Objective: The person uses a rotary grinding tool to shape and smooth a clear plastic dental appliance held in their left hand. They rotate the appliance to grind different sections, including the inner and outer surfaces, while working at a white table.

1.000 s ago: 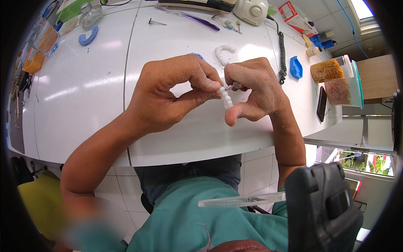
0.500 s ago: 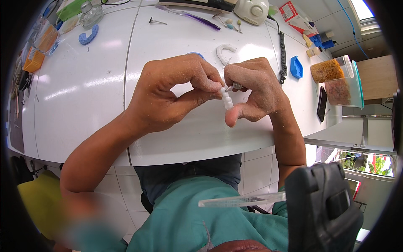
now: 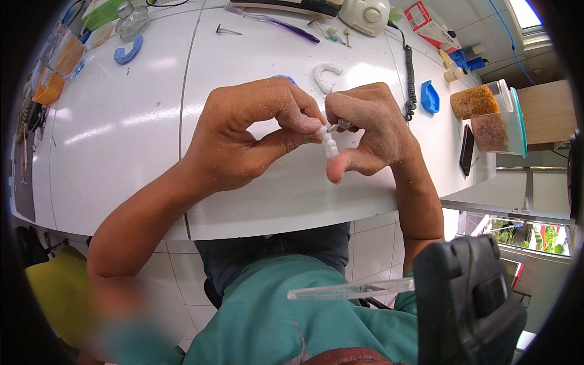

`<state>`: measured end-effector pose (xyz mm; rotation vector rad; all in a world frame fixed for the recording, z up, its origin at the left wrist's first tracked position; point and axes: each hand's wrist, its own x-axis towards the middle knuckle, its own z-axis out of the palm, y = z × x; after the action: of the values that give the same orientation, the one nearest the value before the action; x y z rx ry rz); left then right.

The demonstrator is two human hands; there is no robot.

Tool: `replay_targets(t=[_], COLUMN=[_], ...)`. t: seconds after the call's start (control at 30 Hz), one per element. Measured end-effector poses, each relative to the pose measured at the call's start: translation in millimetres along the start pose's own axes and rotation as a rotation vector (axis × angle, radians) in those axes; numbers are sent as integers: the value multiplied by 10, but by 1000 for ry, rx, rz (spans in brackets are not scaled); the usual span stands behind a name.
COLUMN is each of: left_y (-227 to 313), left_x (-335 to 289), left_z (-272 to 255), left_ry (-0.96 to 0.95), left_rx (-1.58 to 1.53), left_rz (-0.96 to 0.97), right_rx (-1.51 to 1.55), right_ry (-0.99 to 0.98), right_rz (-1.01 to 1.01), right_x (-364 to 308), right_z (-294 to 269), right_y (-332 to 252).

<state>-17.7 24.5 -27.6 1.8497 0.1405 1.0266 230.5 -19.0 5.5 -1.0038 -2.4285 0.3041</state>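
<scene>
My left hand (image 3: 243, 134) pinches the upper end of a white dental bridge (image 3: 330, 146), a short row of joined tooth shapes, between thumb and fingertips. My right hand (image 3: 374, 128) is closed round a slim metal handpiece (image 3: 344, 124); its fingers hide most of it. The handpiece's thin tip points left and meets the bridge near my left fingertips. My right thumb lies against the bridge's lower end. White dust coats both hands. Beyond them, a white horseshoe-shaped dental arch (image 3: 320, 81) lies on the white table (image 3: 274, 207).
A blue arch (image 3: 128, 51) lies far left near a glass bottle (image 3: 132, 23). At the back are a purple-handled brush (image 3: 286, 28), small burs and a white motor unit (image 3: 365, 16) with a coiled cord (image 3: 409, 85). Rightward sit a blue tray (image 3: 430, 97), phone (image 3: 466, 150) and plastic container (image 3: 517, 125).
</scene>
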Motion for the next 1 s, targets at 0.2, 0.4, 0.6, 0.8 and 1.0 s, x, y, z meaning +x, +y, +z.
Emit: replay_targets(t=[0.2, 0.4, 0.6, 0.8, 1.0], left_y=[-6, -6, -9, 1, -10], left_x=[1, 9, 16, 18, 14], left_z=[15, 4, 22, 11, 4], left_ry=[17, 30, 37, 34, 34], left_rx=[-14, 12, 11, 39, 39], left_rz=[-5, 16, 38, 55, 58], right_rx=[7, 31, 62, 76, 79], right_ry=[3, 18, -14, -23, -21], right_rz=[0, 42, 31, 14, -2], right_x=[-5, 29, 31, 17, 25], right_z=[2, -33, -10, 28, 27], right_y=[-6, -55, -83, -55, -59])
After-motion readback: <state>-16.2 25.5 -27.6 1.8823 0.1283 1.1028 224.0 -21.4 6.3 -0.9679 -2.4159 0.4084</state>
